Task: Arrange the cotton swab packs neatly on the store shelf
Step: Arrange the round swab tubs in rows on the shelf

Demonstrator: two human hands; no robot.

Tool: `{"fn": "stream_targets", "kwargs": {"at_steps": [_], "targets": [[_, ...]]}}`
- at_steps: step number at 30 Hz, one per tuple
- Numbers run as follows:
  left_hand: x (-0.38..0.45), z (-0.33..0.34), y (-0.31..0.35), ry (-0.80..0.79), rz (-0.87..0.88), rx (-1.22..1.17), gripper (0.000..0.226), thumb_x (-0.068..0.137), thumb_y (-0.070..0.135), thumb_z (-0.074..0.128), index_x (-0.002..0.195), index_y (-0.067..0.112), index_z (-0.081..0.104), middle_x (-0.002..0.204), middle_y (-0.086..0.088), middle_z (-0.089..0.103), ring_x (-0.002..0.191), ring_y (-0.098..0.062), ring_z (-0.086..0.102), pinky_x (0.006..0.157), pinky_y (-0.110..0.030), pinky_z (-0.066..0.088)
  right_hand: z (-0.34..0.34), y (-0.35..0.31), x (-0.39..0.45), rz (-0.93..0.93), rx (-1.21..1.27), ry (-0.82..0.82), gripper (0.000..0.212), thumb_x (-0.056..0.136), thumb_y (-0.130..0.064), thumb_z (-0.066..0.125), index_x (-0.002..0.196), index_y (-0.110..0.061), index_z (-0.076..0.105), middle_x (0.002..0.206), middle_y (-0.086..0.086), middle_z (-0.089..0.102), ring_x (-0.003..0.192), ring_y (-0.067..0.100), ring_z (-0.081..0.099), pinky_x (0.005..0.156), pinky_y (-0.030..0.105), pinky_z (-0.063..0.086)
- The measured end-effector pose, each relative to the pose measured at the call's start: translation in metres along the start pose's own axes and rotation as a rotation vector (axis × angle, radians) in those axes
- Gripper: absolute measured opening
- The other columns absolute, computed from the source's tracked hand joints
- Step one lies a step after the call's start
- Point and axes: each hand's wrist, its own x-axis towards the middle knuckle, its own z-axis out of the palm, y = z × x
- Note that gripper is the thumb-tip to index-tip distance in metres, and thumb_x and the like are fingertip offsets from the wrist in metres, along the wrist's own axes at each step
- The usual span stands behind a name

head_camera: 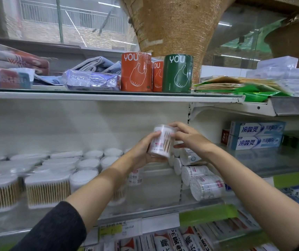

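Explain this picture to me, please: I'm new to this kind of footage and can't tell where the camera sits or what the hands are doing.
There is one picture, taken by a camera worn on a person's head, looking forward and down. The two bare arms reaching in are that person's own; no machine is involved. The left hand grips a clear round cotton swab pack from below, and the right hand curls its fingers over the pack's top. Below them the store shelf carries upright swab packs at left and toppled packs lying sideways at right. Toothpaste boxes stand further right.
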Motion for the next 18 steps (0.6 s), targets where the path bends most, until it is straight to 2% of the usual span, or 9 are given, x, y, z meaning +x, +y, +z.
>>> {"fn": "stream_targets", "kwargs": {"at_steps": [4, 7, 8, 10, 12, 16, 18], "targets": [[-0.005, -0.003, 0.000, -0.040, -0.009, 0.012, 0.062, 0.085, 0.052, 0.037, 0.120, 0.005, 0.057, 0.095, -0.020, 0.068, 0.083, -0.031, 0.067, 0.062, -0.035, 0.058, 0.000, -0.004, -0.002, 0.026, 0.087, -0.052, 0.016, 0.096, -0.023, 0.049, 0.109, -0.027, 0.058, 0.107, 0.006, 0.066, 0.101, 0.020, 0.064, 0.087, 0.035, 0.054], [-0.008, -0.004, 0.003, -0.015, 0.005, 0.045, 0.059, 0.089, 0.049, 0.036, 0.120, 0.002, 0.057, 0.096, -0.022, 0.067, 0.085, -0.034, 0.065, 0.066, -0.034, 0.057, 0.001, -0.006, -0.001, 0.029, 0.060, -0.057, 0.013, 0.094, -0.023, 0.053, 0.102, -0.031, 0.059, 0.105, 0.005, 0.066, 0.101, 0.019, 0.063, 0.089, 0.037, 0.054], [-0.007, -0.006, 0.004, 0.013, 0.019, 0.067, 0.056, 0.087, 0.047, 0.040, 0.116, 0.003, 0.059, 0.095, -0.020, 0.067, 0.085, -0.032, 0.064, 0.069, -0.032, 0.054, 0.001, -0.008, -0.001, 0.023, 0.051, -0.054, 0.012, 0.093, -0.022, 0.054, 0.100, -0.031, 0.058, 0.105, 0.005, 0.066, 0.101, 0.019, 0.063, 0.089, 0.037, 0.053], [-0.008, -0.009, 0.009, 0.125, 0.043, 0.104, 0.037, 0.086, 0.040, 0.043, 0.093, 0.009, 0.063, 0.081, -0.010, 0.065, 0.076, -0.023, 0.059, 0.066, -0.028, 0.046, 0.005, -0.010, -0.002, 0.017, 0.048, -0.078, 0.012, 0.092, -0.018, 0.056, 0.097, -0.028, 0.057, 0.106, 0.010, 0.065, 0.097, 0.020, 0.064, 0.084, 0.032, 0.055], [-0.011, -0.016, 0.015, 0.250, 0.063, 0.089, 0.029, 0.093, 0.031, 0.038, 0.077, 0.014, 0.055, 0.072, -0.005, 0.056, 0.068, -0.017, 0.051, 0.063, -0.027, 0.039, 0.013, -0.012, -0.004, 0.024, 0.005, -0.136, 0.010, 0.090, -0.017, 0.059, 0.096, -0.025, 0.056, 0.108, 0.013, 0.062, 0.092, 0.017, 0.064, 0.074, 0.024, 0.055], [-0.016, -0.030, 0.022, 0.315, 0.117, 0.083, 0.026, 0.096, 0.028, 0.037, 0.088, 0.011, 0.055, 0.080, -0.007, 0.062, 0.074, -0.017, 0.058, 0.068, -0.028, 0.044, 0.036, -0.009, -0.009, 0.030, -0.120, -0.285, 0.021, 0.085, -0.021, 0.067, 0.100, -0.016, 0.054, 0.106, 0.008, 0.057, 0.086, 0.012, 0.061, 0.071, 0.022, 0.054], [-0.017, -0.032, 0.022, 0.322, 0.123, 0.114, 0.026, 0.097, 0.029, 0.038, 0.092, 0.010, 0.055, 0.087, -0.010, 0.064, 0.083, -0.020, 0.061, 0.072, -0.028, 0.047, 0.052, -0.005, -0.010, -0.019, -0.327, -0.328, 0.029, 0.082, -0.027, 0.071, 0.101, -0.018, 0.051, 0.100, 0.001, 0.052, 0.080, 0.007, 0.053, 0.065, 0.014, 0.048]]}}
